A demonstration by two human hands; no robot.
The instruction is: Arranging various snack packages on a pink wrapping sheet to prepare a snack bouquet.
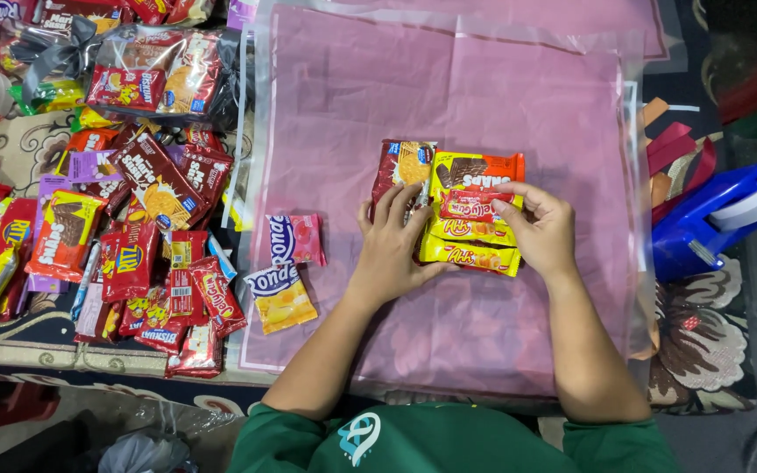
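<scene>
The right hand's [543, 229] fingers [508, 208] pinch a small red snack packet [469, 204] lying on top of a stack of yellow packets [473, 245]. The left hand [391, 245] rests flat beside it, fingers spread on a brown biscuit packet [403, 163]. All lie on a pink plastic sheet [378, 88]. A heap of snacks [133, 236] sits at the left, a blue tape dispenser [711, 219] at the right.

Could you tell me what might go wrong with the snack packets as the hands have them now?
The small stack of packets under the left hand and right hand is loosely layered and could slide apart on the smooth pink plastic sheet. The two loose packets at the sheet's left edge could be missed.
</scene>
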